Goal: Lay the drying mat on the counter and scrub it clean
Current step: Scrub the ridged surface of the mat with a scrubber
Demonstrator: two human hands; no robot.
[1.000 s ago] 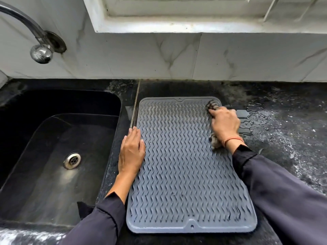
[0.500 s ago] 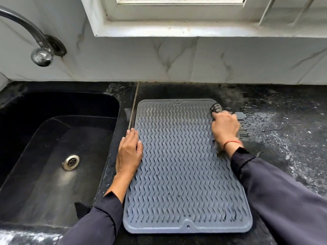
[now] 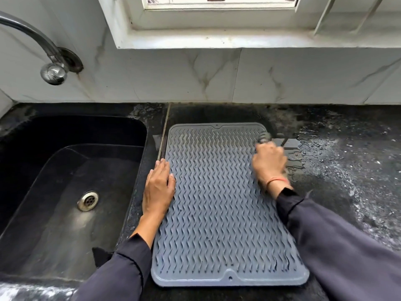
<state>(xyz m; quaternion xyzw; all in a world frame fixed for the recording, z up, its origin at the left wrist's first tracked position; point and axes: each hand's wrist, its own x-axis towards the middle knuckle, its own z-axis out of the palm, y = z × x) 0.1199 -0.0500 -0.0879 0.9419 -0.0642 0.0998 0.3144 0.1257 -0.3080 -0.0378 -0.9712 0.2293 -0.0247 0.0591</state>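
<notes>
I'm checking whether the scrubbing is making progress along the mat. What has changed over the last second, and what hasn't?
The right hand, shut on the scrubber, has barely travelled: it stays at the far right corner of the drying mat, blurred with short strokes. Nothing was picked up or released. The left hand still presses flat on the mat's left edge, beside the sink. The mat lies flat on the wet counter as before.

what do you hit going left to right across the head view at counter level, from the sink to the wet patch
round metal sink drain → flat left hand on the mat's left edge → grey ribbed silicone drying mat → right hand closed on a dark scrubber → wet black stone counter
</notes>
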